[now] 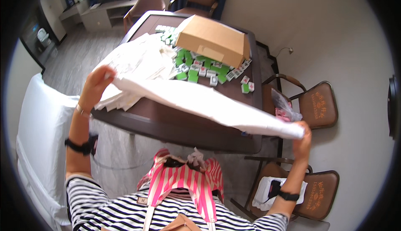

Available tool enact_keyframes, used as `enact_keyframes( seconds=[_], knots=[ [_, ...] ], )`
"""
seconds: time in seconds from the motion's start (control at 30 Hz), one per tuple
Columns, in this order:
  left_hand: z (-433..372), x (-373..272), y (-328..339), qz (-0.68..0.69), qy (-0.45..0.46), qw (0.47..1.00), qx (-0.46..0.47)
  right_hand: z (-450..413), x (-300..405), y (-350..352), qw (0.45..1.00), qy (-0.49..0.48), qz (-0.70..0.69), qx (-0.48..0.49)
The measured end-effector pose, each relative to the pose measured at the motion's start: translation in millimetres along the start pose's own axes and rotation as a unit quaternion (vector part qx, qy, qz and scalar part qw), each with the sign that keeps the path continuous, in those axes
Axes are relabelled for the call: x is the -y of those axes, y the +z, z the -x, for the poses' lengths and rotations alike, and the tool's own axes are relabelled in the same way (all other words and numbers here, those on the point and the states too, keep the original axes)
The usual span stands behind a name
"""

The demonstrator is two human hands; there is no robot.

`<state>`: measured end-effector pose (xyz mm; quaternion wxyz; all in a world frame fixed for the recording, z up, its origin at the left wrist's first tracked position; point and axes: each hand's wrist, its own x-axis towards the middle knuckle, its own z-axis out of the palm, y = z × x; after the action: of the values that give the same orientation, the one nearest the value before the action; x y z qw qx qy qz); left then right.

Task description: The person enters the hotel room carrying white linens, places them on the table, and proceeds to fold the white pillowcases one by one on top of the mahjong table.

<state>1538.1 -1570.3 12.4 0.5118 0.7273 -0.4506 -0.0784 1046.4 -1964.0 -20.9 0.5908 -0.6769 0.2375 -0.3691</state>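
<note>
A long white folded cloth (200,102) is stretched between my hands above the near part of a mahjong table. Its left end is gripped in my left hand (98,82), beside a heap of white cloths (138,58) on the table. My right hand (303,140) grips the other end past the table's right edge. Green and white mahjong tiles (193,76) lie scattered on the tabletop, behind the stretched cloth. A brown cardboard box (213,36) stands among them. A pink-and-white striped apron (184,180) hangs at my chest.
The dark-rimmed table (188,137) stands before me. To the right, one brown armchair (318,105) has a plastic bag on it, another (319,195) a white towel. A bed with white covering (47,121) is at left. More chairs and a television cabinet (97,19) stand beyond.
</note>
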Motion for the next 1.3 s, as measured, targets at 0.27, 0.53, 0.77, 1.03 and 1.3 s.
enact_keyframes(
  seconds=[0.27,0.53,0.77,1.03,1.3],
  knots=[
    [32,-4,11,-0.011,-0.068,0.997,-0.037,38,6,41,0.975,0.085,0.197,-0.049],
    [31,-28,31,-0.03,-0.105,0.99,-0.089,24,30,20,0.988,0.134,-0.031,-0.064],
    [23,-37,31,0.037,-0.039,0.987,-0.152,-8,38,12,0.962,0.072,-0.258,-0.052],
    [3,-53,8,-0.094,0.048,0.973,-0.204,-54,65,36,0.886,-0.204,0.415,0.029],
    [-12,-119,-22,-0.047,0.26,0.869,-0.417,-75,135,54,0.885,-0.297,0.234,-0.274]
  ],
)
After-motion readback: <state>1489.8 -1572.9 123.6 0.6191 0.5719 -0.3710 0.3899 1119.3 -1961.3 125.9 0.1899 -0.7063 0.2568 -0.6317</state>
